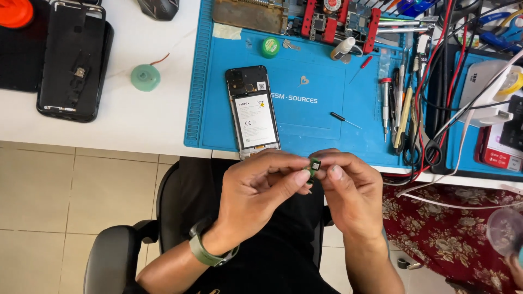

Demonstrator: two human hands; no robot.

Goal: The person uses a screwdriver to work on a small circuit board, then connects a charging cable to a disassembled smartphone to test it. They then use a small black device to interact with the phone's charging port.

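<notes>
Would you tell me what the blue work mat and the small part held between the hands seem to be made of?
The blue work mat looks like matte silicone or rubber: moulded ridges and recessed trays, no glare. The small part, pinched between the left hand and right hand, appears to be green circuit board with dark components, though it is too small to be sure.

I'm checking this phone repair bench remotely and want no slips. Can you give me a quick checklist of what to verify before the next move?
1. Small green part pinched by both the left hand and the right hand: ok.
2. Opened phone lies flat on the blue mat, back cover off: ok.
3. Small screwdriver lies on the mat, apart from the phone: ok.
4. Part's orientation and condition: cannot tell, too small.
5. Cables crowd the mat's right edge: not ok.
</notes>
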